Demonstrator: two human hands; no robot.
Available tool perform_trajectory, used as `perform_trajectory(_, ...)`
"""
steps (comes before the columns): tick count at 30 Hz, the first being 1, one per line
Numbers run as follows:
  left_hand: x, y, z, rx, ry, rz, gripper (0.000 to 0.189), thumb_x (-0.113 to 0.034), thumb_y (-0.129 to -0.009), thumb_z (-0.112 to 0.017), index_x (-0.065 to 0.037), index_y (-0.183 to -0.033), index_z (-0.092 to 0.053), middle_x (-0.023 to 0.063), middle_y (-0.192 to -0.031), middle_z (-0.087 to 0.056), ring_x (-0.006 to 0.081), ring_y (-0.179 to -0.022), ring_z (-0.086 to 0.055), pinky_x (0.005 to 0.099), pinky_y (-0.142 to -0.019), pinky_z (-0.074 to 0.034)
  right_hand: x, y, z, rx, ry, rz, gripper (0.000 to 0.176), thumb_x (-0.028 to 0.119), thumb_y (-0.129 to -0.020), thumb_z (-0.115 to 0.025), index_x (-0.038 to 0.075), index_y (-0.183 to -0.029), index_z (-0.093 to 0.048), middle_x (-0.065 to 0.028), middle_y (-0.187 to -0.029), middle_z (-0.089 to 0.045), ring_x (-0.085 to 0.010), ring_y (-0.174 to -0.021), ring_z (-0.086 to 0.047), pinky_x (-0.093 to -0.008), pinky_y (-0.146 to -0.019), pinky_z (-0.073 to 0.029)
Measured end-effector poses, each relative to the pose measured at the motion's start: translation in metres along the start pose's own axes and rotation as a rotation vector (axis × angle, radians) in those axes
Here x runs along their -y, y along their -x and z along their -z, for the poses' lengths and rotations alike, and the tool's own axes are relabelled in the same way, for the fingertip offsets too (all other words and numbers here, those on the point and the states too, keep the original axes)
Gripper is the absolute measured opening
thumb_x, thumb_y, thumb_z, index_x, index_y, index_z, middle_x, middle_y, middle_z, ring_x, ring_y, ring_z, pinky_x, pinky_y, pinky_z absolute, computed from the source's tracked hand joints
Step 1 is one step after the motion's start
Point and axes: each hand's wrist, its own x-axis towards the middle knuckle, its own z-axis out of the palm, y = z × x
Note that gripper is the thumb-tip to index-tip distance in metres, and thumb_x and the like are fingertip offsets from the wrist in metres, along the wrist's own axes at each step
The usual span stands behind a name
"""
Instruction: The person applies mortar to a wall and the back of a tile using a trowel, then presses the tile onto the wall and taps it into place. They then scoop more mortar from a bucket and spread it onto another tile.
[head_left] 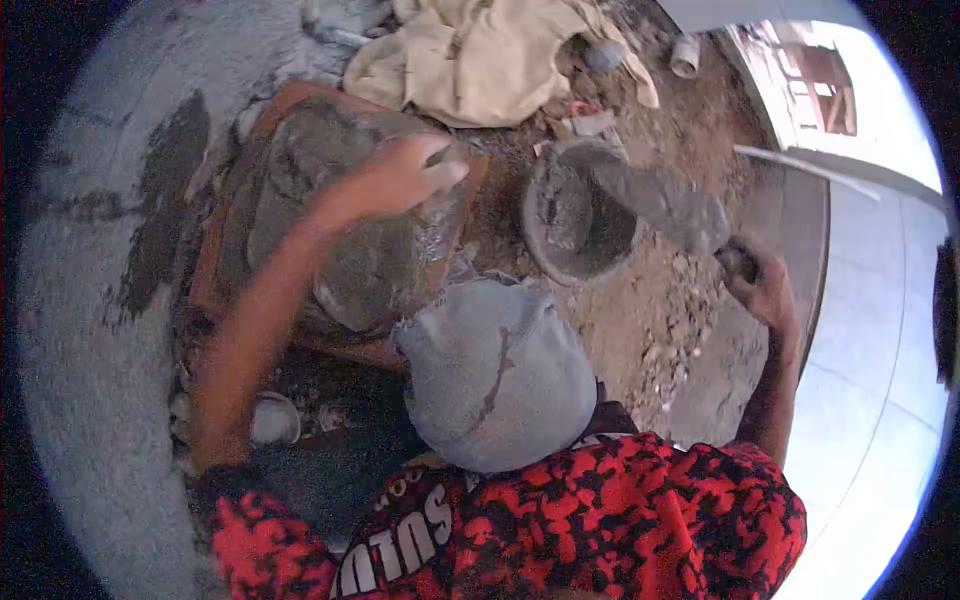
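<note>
My right hand (768, 292) is closed round the handle of a mortar-smeared trowel (665, 205). Its blurred blade reaches left over the rim of a bucket (531, 228), which has wet grey mortar inside. Above a reddish-brown board (290, 97) hangs my left hand (425, 178), smeared by motion. Its fingers are curled by a small dark shape that I cannot make out. A thick heap of wet mortar (320, 150) covers most of that board.
Cream cloth (480, 60) lies beyond the board. My grey-blue clad knee (500, 370) rises between board and bucket. Stony soil (650, 340) surrounds the bucket, with a short pipe piece (686, 56) farther off. Pale tiles (870, 320) lie right, rough concrete (90, 270) left.
</note>
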Motion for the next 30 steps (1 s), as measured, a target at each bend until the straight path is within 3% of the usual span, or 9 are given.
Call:
perform_trajectory(5,0.038,-0.131,-0.099,-0.2,0.388,-0.073,0.036,-0.033,-0.082,-0.056,0.001,-0.093,-0.055,0.0086,-0.075,-0.059,0.0161,-0.063,-0.059,0.0324,-0.061,-0.047,-0.021,-0.003,-0.065,0.068,0.458,-0.112,0.033,0.009,-0.074,-0.053,0.012,-0.107,-0.057,-0.0114,-0.095,-0.059,-0.0308,-0.088,-0.06,-0.0418,-0.073,-0.048)
perform_trajectory(7,0.045,-0.146,-0.114,-0.092,0.501,-0.03,0.038,-0.029,-0.086,-0.056,0.005,-0.104,-0.054,0.0059,-0.096,-0.059,0.0127,-0.084,-0.056,0.0287,-0.067,-0.048,-0.02,-0.026,-0.088,0.09,0.545,-0.148,0.03,0.01,-0.078,-0.051,0.013,-0.108,-0.056,-0.0109,-0.1,-0.059,-0.0308,-0.091,-0.059,-0.0439,-0.076,-0.047)
perform_trajectory(11,0.039,-0.144,-0.129,-0.112,0.54,-0.085,0.048,-0.019,-0.083,-0.057,0.006,-0.122,-0.046,0.0119,-0.11,-0.058,0.0179,-0.094,-0.055,0.0323,-0.083,-0.045,-0.032,-0.063,-0.106,0.171,0.796,-0.121,0.035,0.01,-0.08,-0.049,0.018,-0.114,-0.051,-0.0118,-0.105,-0.057,-0.0304,-0.093,-0.059,-0.0465,-0.079,-0.045)
perform_trajectory(15,0.012,-0.128,-0.153,-0.258,0.56,-0.238,0.043,-0.014,-0.075,-0.058,0.003,-0.115,-0.054,0.0174,-0.099,-0.063,0.0228,-0.081,-0.061,0.0326,-0.075,-0.047,-0.078,-0.064,-0.129,0.114,0.82,-0.065,0.044,0.011,-0.079,-0.051,0.022,-0.122,-0.046,-0.0123,-0.109,-0.055,-0.0297,-0.098,-0.057,-0.0482,-0.081,-0.043)
perform_trajectory(19,-0.006,-0.122,-0.172,-0.135,0.511,-0.231,0.043,-0.012,-0.075,-0.058,0.005,-0.114,-0.053,0.0216,-0.104,-0.061,0.0282,-0.095,-0.061,0.0341,-0.081,-0.047,-0.114,-0.037,-0.178,-0.007,0.82,0.108,0.049,0.015,-0.076,-0.054,0.022,-0.124,-0.046,-0.011,-0.115,-0.053,-0.0311,-0.105,-0.051,-0.0517,-0.089,-0.037)
perform_trajectory(22,-0.021,-0.113,-0.176,-0.186,0.452,-0.264,0.04,-0.012,-0.074,-0.058,0.001,-0.112,-0.055,0.022,-0.099,-0.061,0.0302,-0.09,-0.061,0.0355,-0.08,-0.047,-0.111,-0.011,-0.216,0.034,0.537,-0.004,0.051,0.016,-0.072,-0.058,0.02,-0.122,-0.048,-0.0118,-0.117,-0.052,-0.0316,-0.103,-0.052,-0.0534,-0.09,-0.035)
perform_trajectory(24,-0.026,-0.107,-0.181,-0.188,0.42,-0.263,0.039,-0.011,-0.074,-0.059,0.0,-0.111,-0.055,0.0213,-0.096,-0.062,0.0313,-0.088,-0.062,0.036,-0.079,-0.047,-0.112,0.002,-0.236,-0.157,0.377,0.075,0.041,0.007,-0.071,-0.053,0.015,-0.111,-0.055,-0.0131,-0.1,-0.059,-0.0339,-0.089,-0.056,-0.0451,-0.073,-0.045)
perform_trajectory(27,-0.029,-0.1,-0.194,-0.241,0.439,-0.359,0.037,-0.01,-0.073,-0.061,-0.001,-0.108,-0.056,0.019,-0.087,-0.063,0.0338,-0.083,-0.061,0.0387,-0.074,-0.048,-0.102,0.023,-0.25,-0.13,0.045,0.014,0.041,0.007,-0.071,-0.054,0.01,-0.112,-0.054,-0.0151,-0.095,-0.061,-0.0366,-0.088,-0.057,-0.045,-0.075,-0.046)
perform_trajectory(30,-0.033,-0.097,-0.193,-0.11,0.403,-0.268,0.036,-0.012,-0.073,-0.063,-0.004,-0.106,-0.055,0.0141,-0.083,-0.063,0.0278,-0.079,-0.062,0.037,-0.071,-0.048,-0.067,0.031,-0.25,-0.074,-0.125,-0.25,0.042,0.009,-0.07,-0.058,0.004,-0.112,-0.054,-0.0129,-0.097,-0.063,-0.028,-0.088,-0.061,-0.0378,-0.077,-0.046)
